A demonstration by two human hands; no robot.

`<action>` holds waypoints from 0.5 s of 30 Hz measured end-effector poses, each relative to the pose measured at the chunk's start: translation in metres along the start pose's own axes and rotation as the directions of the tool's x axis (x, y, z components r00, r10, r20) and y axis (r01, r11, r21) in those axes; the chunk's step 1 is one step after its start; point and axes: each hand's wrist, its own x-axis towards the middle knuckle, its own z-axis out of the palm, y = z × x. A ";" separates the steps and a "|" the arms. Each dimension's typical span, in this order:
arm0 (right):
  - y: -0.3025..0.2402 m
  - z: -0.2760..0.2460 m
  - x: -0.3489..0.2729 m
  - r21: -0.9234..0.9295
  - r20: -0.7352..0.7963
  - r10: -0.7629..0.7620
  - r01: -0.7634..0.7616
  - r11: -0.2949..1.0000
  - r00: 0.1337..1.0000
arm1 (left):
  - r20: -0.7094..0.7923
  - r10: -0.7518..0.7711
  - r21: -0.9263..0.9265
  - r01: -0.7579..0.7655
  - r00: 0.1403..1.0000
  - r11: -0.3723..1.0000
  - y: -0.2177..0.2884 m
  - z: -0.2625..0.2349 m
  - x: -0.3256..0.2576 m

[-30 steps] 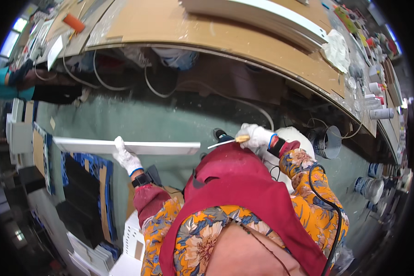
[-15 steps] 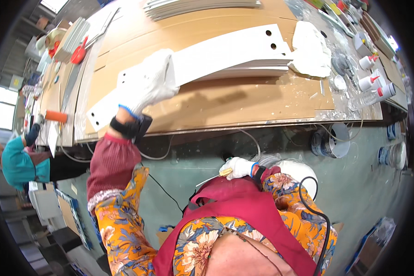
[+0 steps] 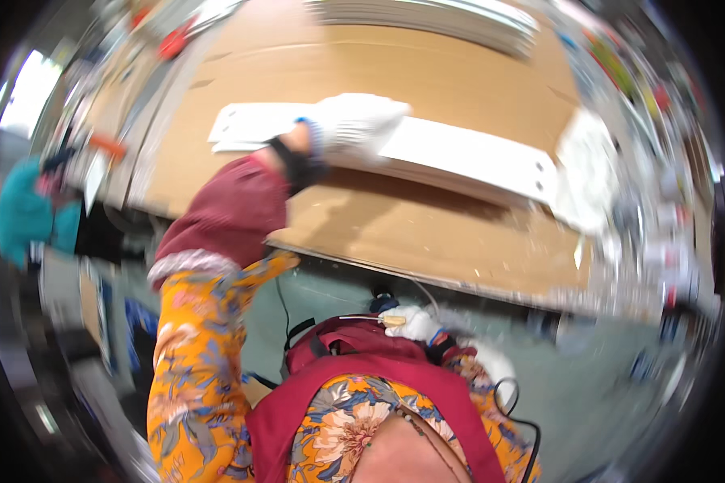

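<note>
My left hand (image 3: 358, 125), in a white knit glove, rests across the middle of a long white panel (image 3: 467, 153) with dark holes at its ends. Motion blur smears its fingers, so their grip is unclear. The panel lies over a stack of similar panels on the cardboard-covered table (image 3: 362, 213). Below the table's front edge, close to my red apron, my gloved right hand (image 3: 415, 324) is closed on a thin-shafted tool (image 3: 392, 320) with a yellowish handle. Its metal shaft points left; its exact kind is not clear.
Another stack of white panels (image 3: 427, 24) lies at the table's far side. A crumpled white cloth (image 3: 586, 169) sits at the right, beside blurred bottles. A red scoop-like thing (image 3: 173, 42) is at the far left. A person in teal (image 3: 36, 213) stands at left.
My left hand has moved right along the panel, which has turned to lie more in line with the stack. The view has shifted and blurred. My right hand keeps the tool low.
</note>
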 end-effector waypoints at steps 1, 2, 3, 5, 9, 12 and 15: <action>0.003 0.008 0.008 -0.006 0.040 -0.077 0.077 0.997 0.996 | -0.054 0.001 -0.074 -0.005 0.999 0.997 -0.002 0.003 -0.008; -0.007 0.020 0.016 -0.072 0.104 -0.031 0.038 0.997 0.994 | -0.091 -0.023 -0.060 0.017 0.996 0.998 -0.007 0.010 -0.022; -0.018 0.024 0.024 -0.155 0.159 0.013 0.012 0.988 0.987 | -0.208 -0.052 -0.041 0.044 0.977 0.998 -0.003 0.011 -0.036; -0.022 0.025 0.027 -0.138 0.188 0.102 -0.076 0.987 0.977 | -0.548 0.062 -0.045 -0.104 0.834 0.994 0.010 0.024 -0.056; -0.051 0.018 0.039 -0.046 0.240 0.353 -0.353 0.935 0.904 | -0.712 -0.157 -0.109 0.113 0.685 0.988 0.045 0.068 -0.148; -0.052 0.020 0.065 -0.271 0.348 0.455 -0.377 0.886 0.820 | -0.642 -0.590 -0.326 0.523 0.489 0.788 0.065 0.122 -0.288; -0.062 0.037 0.086 -0.398 0.447 0.421 -0.246 0.884 0.790 | -0.346 -0.937 -0.444 0.887 -0.036 0.130 0.138 0.196 -0.451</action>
